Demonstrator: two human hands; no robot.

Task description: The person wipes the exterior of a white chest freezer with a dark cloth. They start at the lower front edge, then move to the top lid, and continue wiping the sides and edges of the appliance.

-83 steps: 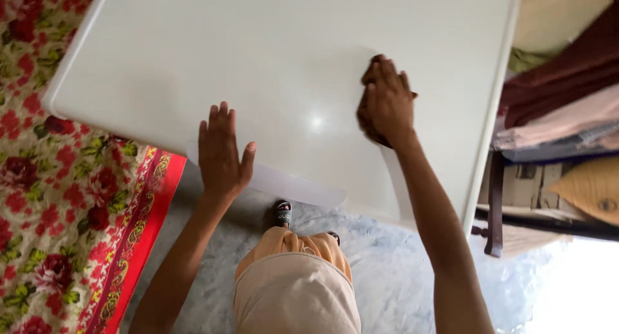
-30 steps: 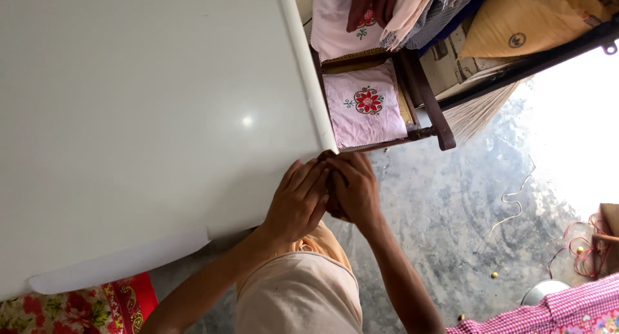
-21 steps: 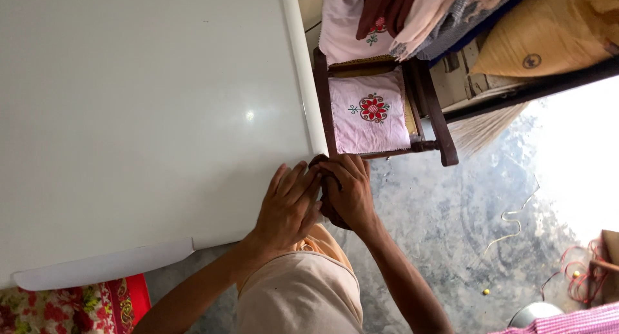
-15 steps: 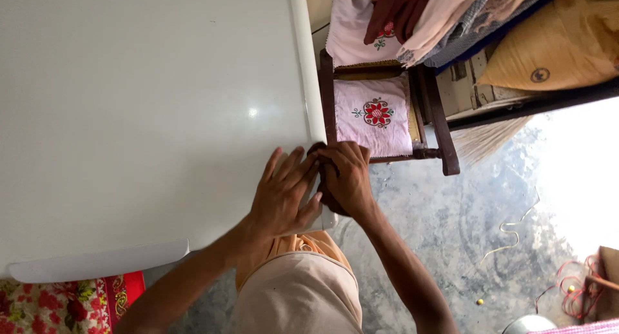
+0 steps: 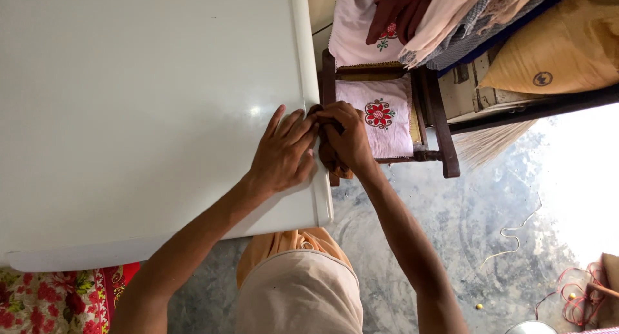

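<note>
Head view, looking straight down. White glossy counter (image 5: pixel 142 102) fills the left and centre of the view; its right edge runs top to bottom, with a rounded near-right corner.

Left hand (image 5: pixel 284 155): lies flat on the counter surface right at that edge, palm down, fingers (image 5: pixel 298 124) extended and close together, tips pointing to the edge. Grip not closed on anything, just pressing the surface.

Right hand (image 5: pixel 347 139): just past the counter edge, fingers curled tight around a dark brown cloth (image 5: pixel 327 158). Cloth is bunched in the grip, a bit shows above the knuckles and below the palm, against the counter's side edge. The two hands touch at the fingertips.

Around:
- Dark wooden chair (image 5: pixel 433 124) just right of the hands, a pink cloth with a red embroidered flower (image 5: pixel 379 113) draped on it.
- Pile of folded fabrics (image 5: pixel 438 18) upper right, a tan sack (image 5: pixel 561 50) beside it.
- Mottled grey floor (image 5: pixel 490 231) below, a loose cord (image 5: pixel 516 234) lying on it.
- Red floral cloth (image 5: pixel 58 302) at lower left, under the counter's near edge.
- Person's orange garment (image 5: pixel 290 244) at bottom centre.
</note>
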